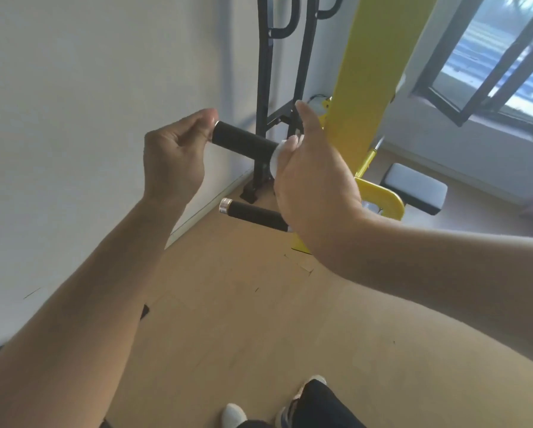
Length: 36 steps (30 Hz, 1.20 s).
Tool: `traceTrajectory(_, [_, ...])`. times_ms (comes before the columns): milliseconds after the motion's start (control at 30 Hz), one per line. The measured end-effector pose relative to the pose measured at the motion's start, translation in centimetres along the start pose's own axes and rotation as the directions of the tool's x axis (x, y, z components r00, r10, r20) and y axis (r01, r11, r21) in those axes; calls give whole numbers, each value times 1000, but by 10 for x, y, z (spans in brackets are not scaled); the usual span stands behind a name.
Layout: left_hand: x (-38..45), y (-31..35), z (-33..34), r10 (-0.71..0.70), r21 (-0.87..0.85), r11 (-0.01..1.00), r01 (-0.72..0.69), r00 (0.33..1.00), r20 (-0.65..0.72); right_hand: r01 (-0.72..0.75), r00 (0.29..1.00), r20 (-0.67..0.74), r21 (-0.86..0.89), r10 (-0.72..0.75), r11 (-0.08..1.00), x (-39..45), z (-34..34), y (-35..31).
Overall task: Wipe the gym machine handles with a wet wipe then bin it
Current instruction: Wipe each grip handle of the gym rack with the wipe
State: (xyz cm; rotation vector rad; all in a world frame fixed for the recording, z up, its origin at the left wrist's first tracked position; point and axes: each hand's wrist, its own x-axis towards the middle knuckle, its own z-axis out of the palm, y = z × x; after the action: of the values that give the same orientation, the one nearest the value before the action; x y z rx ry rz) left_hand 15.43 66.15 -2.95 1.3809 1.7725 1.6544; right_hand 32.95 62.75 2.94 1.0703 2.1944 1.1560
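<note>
Wood floor point(243, 319), white wall. Left hand point(172, 159) pinches the upper handle point(243, 140) by its end; right hand point(314, 186) presses the wet wipe point(277, 156) against its inner end. Wiping step; lower handle point(254, 214) probably next.

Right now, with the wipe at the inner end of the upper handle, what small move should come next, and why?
Probably slide the right hand with the wet wipe outward along the upper handle toward its capped end, which the left hand steadies. The black grip between them looks uncovered, and the lower handle is untouched.
</note>
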Motion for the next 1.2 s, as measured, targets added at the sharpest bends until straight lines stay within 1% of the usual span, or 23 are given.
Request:
traceTrajectory(33, [-6, 0, 3, 1, 17, 1000, -1, 1000, 9, 26, 1000, -14, 4, -26, 1000, -13, -2, 2])
traceTrajectory(67, [-15, -1, 5, -21, 36, 999, 19, 999, 35, 40, 999, -34, 87, -37, 995, -25, -4, 2])
traceTrajectory(133, [-44, -4, 10, -114, 101, 989, 106, 990, 82, 68, 993, -119, 384, -23, 921, -48, -6, 0])
traceTrajectory(167, [-64, -7, 12, -174, 148, 976, 159, 980, 95, 88, 980, -196, 563, 29, 822, -60, -4, -4])
traceTrajectory(200, [-87, -7, 13, -213, 149, 969, 199, 973, 92, 94, 969, -221, 744, 111, 661, -73, 0, -8])
traceTrajectory(233, [-110, -8, 13, -242, 78, 969, 236, 967, 74, 80, 971, -171, 889, 165, 450, -85, 7, -12])
traceTrajectory(267, [-133, -5, 13, -279, -38, 959, 282, 958, 65, 53, 984, -91, 971, 153, 235, -95, 17, -17])
traceTrajectory(333, [-176, 2, 15, -366, -202, 906, 372, 928, 64, -37, 998, 43, 992, 51, -118, -110, 37, -29])
traceTrajectory(400, [-216, 14, 22, -417, -214, 883, 419, 907, 53, -70, 997, 80, 929, 12, -364, -124, 60, -45])
traceTrajectory(433, [-238, 18, 27, -446, -260, 858, 443, 894, 50, -76, 996, 85, 888, -2, -453, -133, 70, -53])
traceTrajectory(500, [-286, 27, 33, -468, -427, 789, 441, 883, 48, -85, 996, 74, 825, -43, -559, -157, 88, -71])
traceTrajectory(567, [-326, 32, 42, -527, -596, 666, 448, 848, 47, -100, 995, 55, 751, -89, -653, -184, 103, -83])
traceTrajectory(600, [-350, 40, 47, -561, -639, 629, 443, 828, 22, -126, 990, 52, 718, -128, -684, -198, 110, -88])
traceTrajectory(633, [-375, 47, 53, -600, -629, 633, 451, 799, -31, -153, 984, 44, 707, -174, -690, -214, 116, -93])
traceTrajectory(667, [-401, 54, 59, -620, -588, 660, 468, 781, -74, -173, 975, 28, 714, -219, -678, -229, 121, -97])
traceTrajectory(733, [-448, 70, 64, -622, -413, 756, 509, 754, -210, -190, 952, -21, 744, -307, -641, -260, 125, -106])
traceTrajectory(767, [-469, 76, 63, -634, -357, 766, 535, 721, -279, -192, 935, -57, 750, -351, -633, -275, 122, -110])
traceTrajectory(867, [-525, 105, 43, -644, -342, 764, 546, 623, -444, -194, 861, -187, 738, -472, -646, -318, 97, -118])
traceTrajectory(933, [-558, 121, 23, -634, -340, 769, 542, 576, -515, -184, 792, -284, 733, -541, -655, -343, 70, -122])
traceTrajectory(1000, [-586, 135, 1, -593, -311, 796, 519, 566, -573, -130, 723, -397, 726, -565, -675, -366, 39, -128])
traceTrajectory(1033, [-601, 138, -11, -561, -284, 813, 508, 556, -613, -114, 706, -429, 718, -564, -687, -377, 25, -135])
traceTrajectory(1133, [-645, 159, -46, -508, -264, 828, 495, 462, -727, -92, 678, -447, 736, -583, -671, -407, -15, -160])
traceTrajectory(1200, [-672, 172, -70, -506, -306, 837, 455, 429, -748, -80, 671, -462, 734, -581, -675, -428, -40, -178])
